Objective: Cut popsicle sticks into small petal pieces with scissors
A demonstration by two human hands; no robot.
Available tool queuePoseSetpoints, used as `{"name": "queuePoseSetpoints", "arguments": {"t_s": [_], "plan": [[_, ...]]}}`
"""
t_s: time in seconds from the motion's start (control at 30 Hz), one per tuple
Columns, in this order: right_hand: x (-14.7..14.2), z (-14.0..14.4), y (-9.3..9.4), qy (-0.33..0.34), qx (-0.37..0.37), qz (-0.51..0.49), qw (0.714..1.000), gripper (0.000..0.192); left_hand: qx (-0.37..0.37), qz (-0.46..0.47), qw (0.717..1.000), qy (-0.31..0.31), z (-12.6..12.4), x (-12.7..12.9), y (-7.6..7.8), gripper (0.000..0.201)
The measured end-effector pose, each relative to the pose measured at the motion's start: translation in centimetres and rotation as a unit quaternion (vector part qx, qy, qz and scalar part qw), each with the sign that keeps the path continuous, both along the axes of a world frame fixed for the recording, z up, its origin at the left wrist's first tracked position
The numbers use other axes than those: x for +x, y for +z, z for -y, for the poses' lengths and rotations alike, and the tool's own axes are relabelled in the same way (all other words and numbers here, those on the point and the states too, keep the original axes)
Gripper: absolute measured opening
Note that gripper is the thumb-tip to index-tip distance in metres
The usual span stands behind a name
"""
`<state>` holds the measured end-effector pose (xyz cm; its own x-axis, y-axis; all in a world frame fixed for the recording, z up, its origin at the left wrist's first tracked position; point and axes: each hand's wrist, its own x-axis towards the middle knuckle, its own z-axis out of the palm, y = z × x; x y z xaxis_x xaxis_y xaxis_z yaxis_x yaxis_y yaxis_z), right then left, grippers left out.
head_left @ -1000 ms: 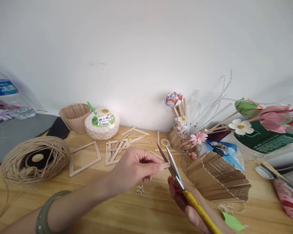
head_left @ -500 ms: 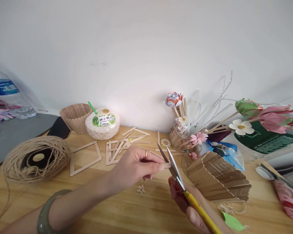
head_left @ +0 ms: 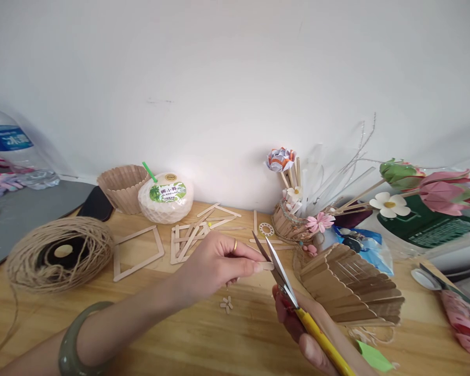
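My left hand [head_left: 219, 261] pinches a short piece of wooden craft stick [head_left: 266, 266] between thumb and forefinger. The outer end of that piece lies between the parted blades of the scissors [head_left: 281, 269]. My right hand [head_left: 297, 318] is wrapped round the scissors' yellow handle, with the blades pointing up and left. On the table below my left hand lies a little cluster of cut stick pieces [head_left: 226, 304]. Behind my hands several craft sticks [head_left: 191, 240] lie in overlapping frames, and a stick frame with an open side [head_left: 139, 256] is left of them.
A twine ball [head_left: 58, 256] sits at the left. Behind stand a ridged basket [head_left: 123, 188] and a wrapped coconut [head_left: 166, 196]. Right of my hands are a slatted wooden basket [head_left: 352, 284], a flower holder [head_left: 292, 222], a paper flower [head_left: 389, 204] and a green paper scrap [head_left: 374, 356].
Both hands hold nearly the same pose, with the stick piece still between the scissor blades. The whole view has shifted very slightly.
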<state>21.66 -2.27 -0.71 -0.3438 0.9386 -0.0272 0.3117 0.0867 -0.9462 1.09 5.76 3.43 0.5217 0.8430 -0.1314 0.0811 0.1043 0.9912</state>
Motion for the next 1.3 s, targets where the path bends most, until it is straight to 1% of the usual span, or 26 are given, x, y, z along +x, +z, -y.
{"name": "queuePoseSetpoints", "arguments": {"t_s": [0.13,0.37,0.47,0.6,0.67,0.77,0.87,0.93,1.0,1.13,1.23,1.3], "plan": [[0.1,0.0,-0.1,-0.002,-0.003,0.005,1.000,0.049,0.000,-0.009,1.000,-0.005,0.0,-0.1,0.3,0.024],[0.6,-0.3,-1.2,0.009,0.017,0.024,1.000,0.056,-0.014,-0.003,1.000,-0.008,-0.1,-0.2,0.3,0.022],[0.4,-0.7,-0.6,0.015,0.013,0.035,0.999,0.056,-0.018,-0.007,1.000,0.002,-0.2,-0.2,0.3,0.021],[-0.2,-1.0,0.6,0.039,-0.034,0.041,0.998,0.061,-0.031,-0.006,0.999,0.010,-0.3,-0.2,0.4,0.021],[-0.5,-0.8,0.9,0.017,-0.032,0.039,0.999,0.060,-0.036,-0.003,0.999,0.009,-0.3,-0.2,0.4,0.020],[-0.7,-0.4,0.6,-0.018,-0.021,0.016,0.999,0.056,-0.044,0.005,0.999,0.006,-0.4,-0.1,0.5,0.018],[-0.5,-0.3,0.2,-0.020,-0.036,0.000,0.999,0.056,-0.050,0.030,0.998,0.007,-0.4,0.0,0.4,0.015],[-0.4,-0.3,0.0,-0.014,-0.048,-0.008,0.999,0.054,-0.054,0.055,0.997,0.018,-0.5,0.1,0.4,0.011],[-0.3,-0.3,-0.1,-0.009,-0.051,-0.028,0.998,0.053,-0.052,0.078,0.995,0.046,-0.5,0.2,0.4,0.006],[-0.2,-0.4,-0.5,-0.024,-0.033,-0.057,0.998,0.052,-0.040,0.097,0.990,0.099,-0.4,0.4,0.3,0.004],[-0.1,-0.3,-0.7,-0.031,-0.027,-0.045,0.998,0.053,-0.043,0.090,0.989,0.107,-0.3,0.5,0.2,0.006],[-0.1,-0.3,-0.8,-0.037,-0.020,-0.033,0.999,0.054,-0.045,0.081,0.991,0.100,-0.3,0.5,0.2,0.005]]}}
